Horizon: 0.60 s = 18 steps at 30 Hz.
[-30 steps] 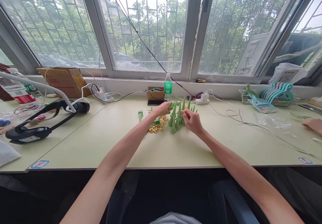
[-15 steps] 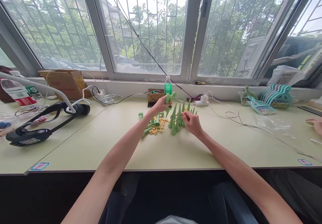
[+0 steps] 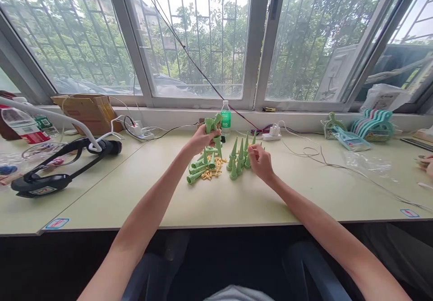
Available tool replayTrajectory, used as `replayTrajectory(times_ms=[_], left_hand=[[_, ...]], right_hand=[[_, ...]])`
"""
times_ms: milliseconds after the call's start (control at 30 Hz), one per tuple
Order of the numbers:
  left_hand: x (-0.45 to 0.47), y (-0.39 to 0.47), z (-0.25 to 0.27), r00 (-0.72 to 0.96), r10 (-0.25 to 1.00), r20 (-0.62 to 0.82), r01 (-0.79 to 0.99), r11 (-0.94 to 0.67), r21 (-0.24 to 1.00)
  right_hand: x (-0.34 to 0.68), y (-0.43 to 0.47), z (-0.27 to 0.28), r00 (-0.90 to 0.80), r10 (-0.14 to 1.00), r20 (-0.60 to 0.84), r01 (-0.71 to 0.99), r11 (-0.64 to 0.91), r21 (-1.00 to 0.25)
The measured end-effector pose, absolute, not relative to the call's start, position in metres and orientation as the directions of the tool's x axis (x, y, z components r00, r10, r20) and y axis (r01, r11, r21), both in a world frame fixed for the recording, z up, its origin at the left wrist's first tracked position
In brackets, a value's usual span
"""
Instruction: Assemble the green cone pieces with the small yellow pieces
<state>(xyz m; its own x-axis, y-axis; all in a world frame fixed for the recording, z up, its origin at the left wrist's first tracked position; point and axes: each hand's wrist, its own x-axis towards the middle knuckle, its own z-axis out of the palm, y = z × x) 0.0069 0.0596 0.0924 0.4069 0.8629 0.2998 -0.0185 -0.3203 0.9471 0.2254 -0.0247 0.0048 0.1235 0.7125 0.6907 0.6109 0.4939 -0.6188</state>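
Observation:
My left hand [image 3: 204,139] is closed around several green plastic spikes [image 3: 214,123], their hollow ends up and a pointed tip showing below. Under it on the table lie more loose green spikes [image 3: 196,174], among a pile of small yellowish pegs [image 3: 212,169]. Just right of the pile, a cluster of green spikes [image 3: 234,157] stands upright with points up. My right hand [image 3: 260,160] is beside this cluster, thumb and fingers pinched together. Whatever is in that pinch, if anything, is too small to make out. Part of the cluster is hidden behind the right hand.
A bottle of green liquid [image 3: 225,117] stands behind the spikes. A power strip [image 3: 271,134] with cables lies at the back. A black headset [image 3: 61,166] is on the left, teal hangers [image 3: 372,129] at the right. Another person's hand [image 3: 426,163] shows at the right edge.
My left hand has moved left with its spikes, away from the standing cluster and over the loose pile. My right hand has shifted slightly right.

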Motion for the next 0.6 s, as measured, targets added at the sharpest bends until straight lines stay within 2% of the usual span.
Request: replayTrajectory(times_ms=[100, 167, 267, 367, 433, 600], left_hand=[[-0.004, 0.048, 0.091, 0.41, 0.863, 0.295, -0.08, -0.288, 0.954], [-0.01, 0.041, 0.088, 0.403, 0.865, 0.3, -0.129, -0.271, 0.954], [-0.017, 0.03, 0.083, 0.391, 0.875, 0.285, -0.14, -0.249, 0.958], [-0.019, 0.019, 0.08, 0.365, 0.897, 0.249, -0.077, -0.238, 0.968], [-0.019, 0.01, 0.077, 0.355, 0.907, 0.227, -0.034, -0.23, 0.973], [-0.011, -0.014, 0.072, 0.3, 0.924, 0.237, 0.203, -0.304, 0.931]], right_hand=[[0.227, -0.03, 0.006, 0.096, 0.638, 0.764, 0.68, 0.519, -0.518], [0.228, -0.033, 0.005, -0.087, 0.619, 0.78, 0.727, 0.575, -0.376], [0.225, -0.039, 0.005, -0.39, 0.598, 0.7, 0.743, 0.654, -0.144], [0.217, -0.046, 0.006, -0.578, 0.589, 0.565, 0.707, 0.707, -0.015], [0.211, -0.051, 0.008, -0.622, 0.616, 0.484, 0.7, 0.714, -0.01], [0.197, -0.063, 0.009, -0.56, 0.756, 0.339, 0.729, 0.644, -0.232]])
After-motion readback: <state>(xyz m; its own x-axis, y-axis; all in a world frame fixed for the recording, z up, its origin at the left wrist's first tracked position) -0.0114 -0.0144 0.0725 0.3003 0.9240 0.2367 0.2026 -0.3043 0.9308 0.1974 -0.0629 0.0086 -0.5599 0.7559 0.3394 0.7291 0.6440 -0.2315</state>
